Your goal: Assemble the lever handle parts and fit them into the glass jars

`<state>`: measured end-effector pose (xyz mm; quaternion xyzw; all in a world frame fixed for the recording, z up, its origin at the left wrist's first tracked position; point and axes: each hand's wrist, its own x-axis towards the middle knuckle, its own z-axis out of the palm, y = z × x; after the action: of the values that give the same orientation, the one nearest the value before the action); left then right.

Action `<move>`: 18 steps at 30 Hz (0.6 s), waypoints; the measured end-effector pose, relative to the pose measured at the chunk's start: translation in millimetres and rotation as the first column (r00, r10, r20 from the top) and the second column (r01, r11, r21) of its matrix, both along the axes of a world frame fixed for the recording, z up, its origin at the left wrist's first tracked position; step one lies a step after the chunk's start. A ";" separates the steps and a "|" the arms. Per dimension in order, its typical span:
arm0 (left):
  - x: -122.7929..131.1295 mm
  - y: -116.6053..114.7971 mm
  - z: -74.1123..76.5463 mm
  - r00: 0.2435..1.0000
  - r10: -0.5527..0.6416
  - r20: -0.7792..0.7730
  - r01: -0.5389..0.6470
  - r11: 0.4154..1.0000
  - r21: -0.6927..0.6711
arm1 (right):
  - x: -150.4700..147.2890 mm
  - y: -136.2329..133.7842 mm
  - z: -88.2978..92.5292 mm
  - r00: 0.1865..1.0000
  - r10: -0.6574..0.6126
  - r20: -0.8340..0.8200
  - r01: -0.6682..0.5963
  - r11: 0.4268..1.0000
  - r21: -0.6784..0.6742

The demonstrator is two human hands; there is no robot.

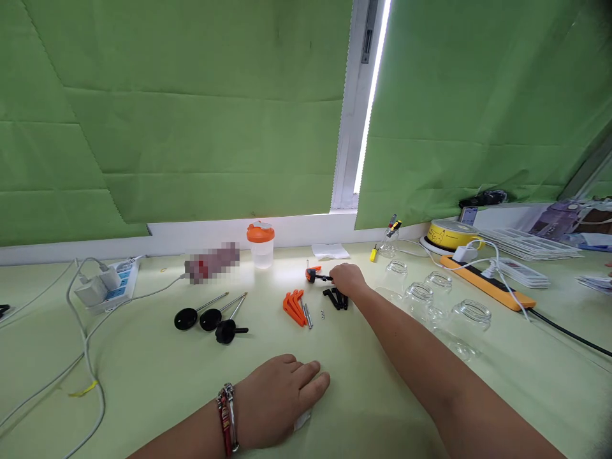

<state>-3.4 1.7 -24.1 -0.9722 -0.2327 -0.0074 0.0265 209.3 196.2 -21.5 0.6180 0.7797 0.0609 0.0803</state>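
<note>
My right hand (348, 279) reaches across the table, its fingers closed on the dark end of a black and orange part (312, 275). Just below it lie several short black handles (331, 298). To their left are several orange lever-like pieces (292, 308), thin metal pins (308, 315) and tiny metal bits (322, 314). My left hand (282, 398) rests palm down near the front, fingers stretched out. A scrap of something white (303, 419) shows partly under it. Farther left lie three black round pieces with metal rods (185, 319).
Clear glass jars (471, 319) stand beside my right forearm. An orange power strip (492, 284) and a yellow round container (452, 234) are behind them. An orange-lidded cup (261, 245) stands near the wall. White cables (86, 357) and a white power strip (122, 287) lie left.
</note>
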 end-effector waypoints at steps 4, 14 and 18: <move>-0.5 -0.3 -0.7 1.000 0.009 0.001 -0.009 1.000 -0.007 | 2.2 -0.2 -5.1 1.000 0.002 -0.013 -0.002 1.000 -0.008; -3.5 4.8 0.1 0.996 0.086 0.012 -0.087 0.993 0.075 | -24.5 -55.9 43.1 0.945 0.193 -0.263 -0.156 0.976 0.154; -16.3 14.3 12.3 0.860 0.507 0.046 -0.503 0.832 0.235 | -48.9 -132.5 56.4 0.464 0.628 -0.624 -0.509 0.766 0.393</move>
<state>-19.7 16.0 -11.8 -0.8657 -0.4782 -0.0193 0.1466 160.4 63.6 34.9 0.2966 0.8979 -0.1072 -0.3071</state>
